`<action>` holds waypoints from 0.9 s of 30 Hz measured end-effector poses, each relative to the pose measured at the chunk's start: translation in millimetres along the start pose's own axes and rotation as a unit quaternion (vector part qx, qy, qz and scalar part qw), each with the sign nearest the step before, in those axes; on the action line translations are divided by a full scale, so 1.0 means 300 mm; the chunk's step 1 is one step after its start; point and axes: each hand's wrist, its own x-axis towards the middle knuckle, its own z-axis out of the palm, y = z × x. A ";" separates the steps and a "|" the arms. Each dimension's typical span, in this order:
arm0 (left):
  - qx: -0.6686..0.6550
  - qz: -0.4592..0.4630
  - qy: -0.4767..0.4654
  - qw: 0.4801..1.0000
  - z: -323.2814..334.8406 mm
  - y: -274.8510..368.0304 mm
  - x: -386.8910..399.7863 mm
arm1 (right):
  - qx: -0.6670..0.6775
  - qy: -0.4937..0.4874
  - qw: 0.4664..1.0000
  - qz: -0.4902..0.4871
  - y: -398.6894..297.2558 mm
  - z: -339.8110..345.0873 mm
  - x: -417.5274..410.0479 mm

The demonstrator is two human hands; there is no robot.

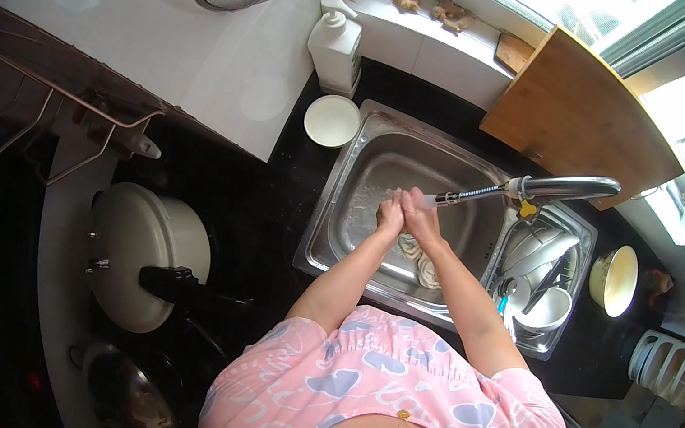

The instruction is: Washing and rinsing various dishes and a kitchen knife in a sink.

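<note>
Over the basin of the stainless steel sink (380, 159), my left hand (390, 213) and my right hand (418, 213) press together under the flexible spout of the faucet (477, 193). Water runs over them and splashes into the basin. Whether anything lies between the palms is hidden. A wrung, pale cloth (429, 276) rests on the basin floor below my wrists, partly covered by my right forearm.
Right of the basin, a dish rack holds bowls (546, 308) and utensils. A wooden cutting board (580, 111) leans by the window. A white bowl (332, 121) and pump bottle (335, 51) stand at the basin's left corner. A pressure cooker (135, 256) sits further left.
</note>
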 end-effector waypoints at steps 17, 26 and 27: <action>-0.314 -0.203 -0.236 0.897 -0.124 0.144 0.002 | 0.240 -0.072 0.930 0.270 0.204 -0.155 0.009; -0.285 -0.198 -0.291 0.892 -0.136 0.213 -0.005 | 0.274 -0.126 0.940 0.157 0.167 -0.104 -0.002; -0.273 -0.194 -0.299 0.894 -0.152 0.192 0.008 | 0.290 -0.104 0.934 0.179 0.158 -0.102 0.003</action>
